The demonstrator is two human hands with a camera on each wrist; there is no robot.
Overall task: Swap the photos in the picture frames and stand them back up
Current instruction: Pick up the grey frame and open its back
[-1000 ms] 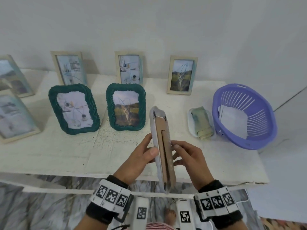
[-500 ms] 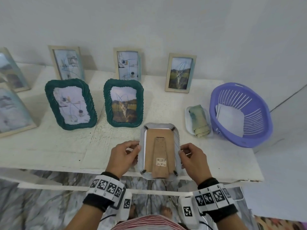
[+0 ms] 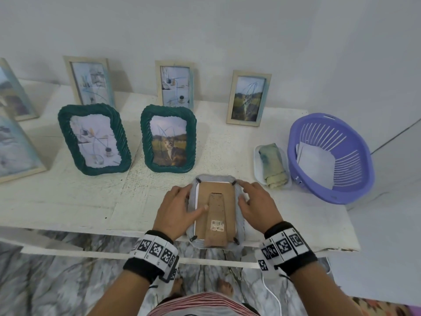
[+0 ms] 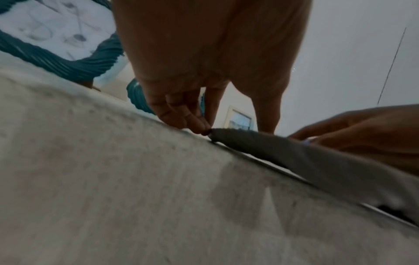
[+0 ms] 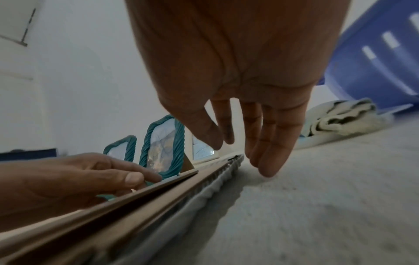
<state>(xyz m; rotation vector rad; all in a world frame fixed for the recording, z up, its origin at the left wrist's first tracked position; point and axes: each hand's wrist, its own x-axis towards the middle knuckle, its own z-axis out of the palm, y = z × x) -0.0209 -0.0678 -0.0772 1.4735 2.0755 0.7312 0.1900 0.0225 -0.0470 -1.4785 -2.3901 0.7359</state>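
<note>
A grey frame [image 3: 239, 215] lies face down at the table's [image 3: 68, 201] front edge, overhanging it slightly: brown cardboard back, folded stand with a barcode sticker, black clips at the corners. The left hand [image 3: 176, 210] rests on its left side, fingers loosely spread, thumb on the backing. The right hand [image 3: 257, 205] touches its right rim, fingers straight and apart.

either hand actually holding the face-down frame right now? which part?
No grip. The grey frame lies face-down on the table. Left hand rests its thumb on the cardboard back; right hand touches the top-right corner clip with straight fingers.
</note>
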